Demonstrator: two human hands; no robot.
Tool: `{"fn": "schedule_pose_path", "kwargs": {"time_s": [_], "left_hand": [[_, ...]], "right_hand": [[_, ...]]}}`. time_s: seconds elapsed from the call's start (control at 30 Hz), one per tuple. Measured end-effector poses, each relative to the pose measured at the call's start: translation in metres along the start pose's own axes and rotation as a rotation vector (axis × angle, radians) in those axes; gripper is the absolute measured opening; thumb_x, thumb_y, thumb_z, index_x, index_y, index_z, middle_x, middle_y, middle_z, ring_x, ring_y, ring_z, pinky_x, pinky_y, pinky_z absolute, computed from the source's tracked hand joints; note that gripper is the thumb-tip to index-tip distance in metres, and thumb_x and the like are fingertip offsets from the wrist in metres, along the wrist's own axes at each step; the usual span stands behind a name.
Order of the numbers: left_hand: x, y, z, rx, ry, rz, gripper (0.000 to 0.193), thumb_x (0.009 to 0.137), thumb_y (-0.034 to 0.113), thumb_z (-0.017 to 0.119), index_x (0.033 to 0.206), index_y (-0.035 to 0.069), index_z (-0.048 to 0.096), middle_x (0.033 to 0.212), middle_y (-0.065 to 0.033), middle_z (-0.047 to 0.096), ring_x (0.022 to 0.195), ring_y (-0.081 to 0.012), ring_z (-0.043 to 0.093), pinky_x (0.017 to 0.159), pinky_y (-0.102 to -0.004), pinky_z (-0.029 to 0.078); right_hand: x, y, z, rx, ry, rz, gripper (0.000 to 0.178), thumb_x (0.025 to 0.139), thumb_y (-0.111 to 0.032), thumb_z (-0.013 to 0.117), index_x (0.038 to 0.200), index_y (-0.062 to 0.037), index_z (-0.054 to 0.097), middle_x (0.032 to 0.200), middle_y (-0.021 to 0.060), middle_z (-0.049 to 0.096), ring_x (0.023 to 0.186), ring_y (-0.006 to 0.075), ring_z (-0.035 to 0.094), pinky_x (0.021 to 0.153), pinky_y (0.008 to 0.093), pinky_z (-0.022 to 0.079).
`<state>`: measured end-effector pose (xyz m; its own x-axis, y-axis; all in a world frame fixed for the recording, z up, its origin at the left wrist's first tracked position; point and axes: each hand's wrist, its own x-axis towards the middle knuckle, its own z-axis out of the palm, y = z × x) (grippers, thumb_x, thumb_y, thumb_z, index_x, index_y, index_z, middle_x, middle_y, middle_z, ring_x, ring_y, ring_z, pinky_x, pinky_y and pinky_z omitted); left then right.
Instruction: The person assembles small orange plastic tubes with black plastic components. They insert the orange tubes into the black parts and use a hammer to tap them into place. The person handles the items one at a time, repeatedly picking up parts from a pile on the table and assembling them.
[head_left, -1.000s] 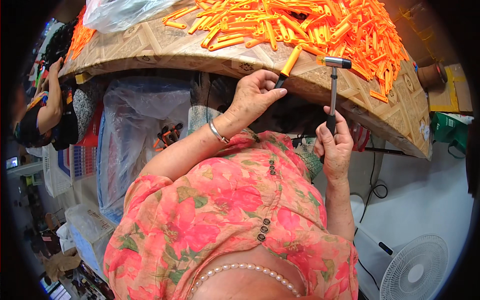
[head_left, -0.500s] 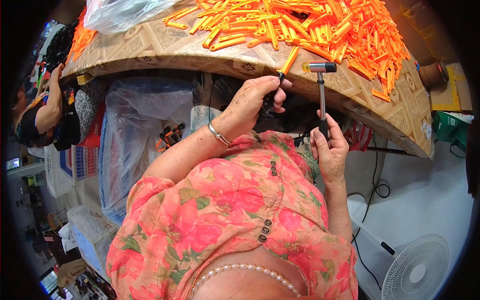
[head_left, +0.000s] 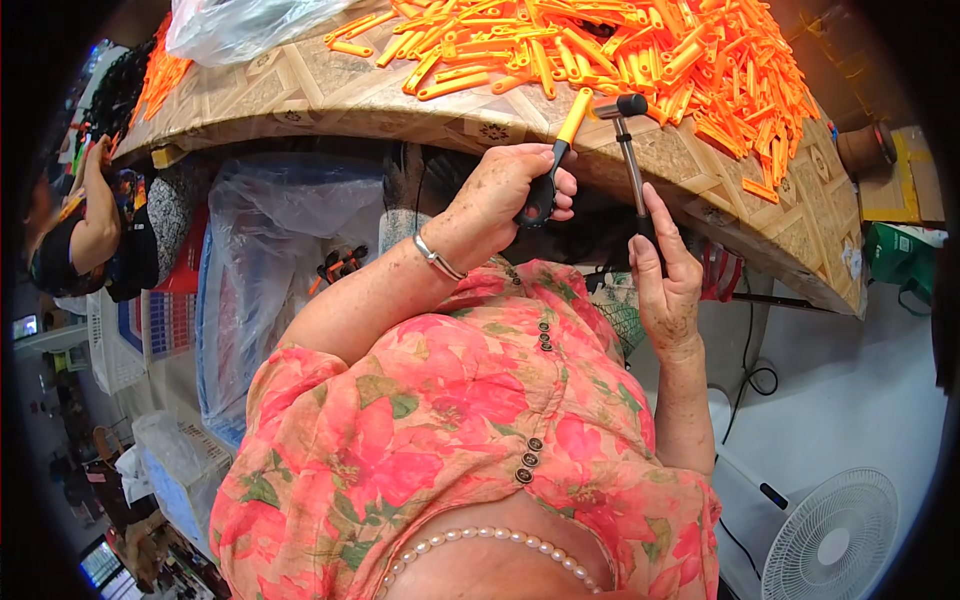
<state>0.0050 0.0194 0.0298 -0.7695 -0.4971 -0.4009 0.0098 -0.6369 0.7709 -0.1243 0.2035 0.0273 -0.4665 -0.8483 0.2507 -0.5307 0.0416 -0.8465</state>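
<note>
My left hand (head_left: pixel 505 195) is closed on an orange-and-black plastic handle (head_left: pixel 573 118), with the thumb and fingers around its black part. The orange end points up and away over the table edge; the black looped end shows below my fingers. In my right hand (head_left: pixel 668 290) is a small mallet (head_left: pixel 630 160) with a metal shaft and black grip, its index finger stretched along the shaft. The mallet's head is right beside the tip of the orange end; whether they touch I cannot tell.
A large pile of orange plastic pieces (head_left: pixel 640 60) covers part of the wood-patterned table (head_left: pixel 300 95). A clear plastic bag (head_left: pixel 245 25) lies at the far left. Below stands a plastic-lined bin (head_left: pixel 275 240). A co-worker's arm (head_left: pixel 95 215) shows at left, a white fan (head_left: pixel 832 545) at lower right.
The mallet has tilted leftward, bringing its head close to the orange end. My left hand has turned, so the handle's black loop shows more. My right index finger has straightened along the shaft.
</note>
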Motion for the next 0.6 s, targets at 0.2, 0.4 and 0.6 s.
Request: {"fn": "schedule_pose_path", "kwargs": {"time_s": [0.2,0.4,0.6], "left_hand": [[0.000,0.004,0.005,0.129,0.060,0.005,0.022,0.100,0.016,0.045,0.108,0.000,0.058,0.078,-0.0051,0.065,0.063,-0.0129,0.062,0.060,-0.0269,0.056],[0.000,0.007,0.006,0.138,0.069,-0.015,0.022,0.100,0.016,0.044,0.108,0.000,0.057,0.078,-0.0049,0.065,0.064,-0.0129,0.061,0.059,-0.0268,0.055],[-0.005,0.005,0.001,0.197,0.049,0.050,0.027,0.100,0.019,0.046,0.113,0.000,0.060,0.080,-0.0022,0.064,0.067,-0.0101,0.058,0.064,-0.0253,0.050]], "right_hand": [[0.018,-0.010,-0.008,-0.230,-0.069,-0.205,0.048,0.092,-0.001,0.057,0.139,-0.0107,0.051,0.118,0.0173,0.065,0.105,0.0299,0.066,0.085,0.0341,0.053],[0.013,0.001,-0.002,-0.285,-0.083,-0.159,0.047,0.093,-0.002,0.056,0.139,-0.0095,0.051,0.116,0.0180,0.066,0.099,0.0312,0.067,0.084,0.0370,0.053],[0.005,-0.002,-0.005,0.039,-0.071,0.002,0.048,0.096,-0.006,0.054,0.144,-0.0079,0.045,0.097,0.0060,0.065,0.073,0.0114,0.056,0.066,0.0246,0.046]]}}
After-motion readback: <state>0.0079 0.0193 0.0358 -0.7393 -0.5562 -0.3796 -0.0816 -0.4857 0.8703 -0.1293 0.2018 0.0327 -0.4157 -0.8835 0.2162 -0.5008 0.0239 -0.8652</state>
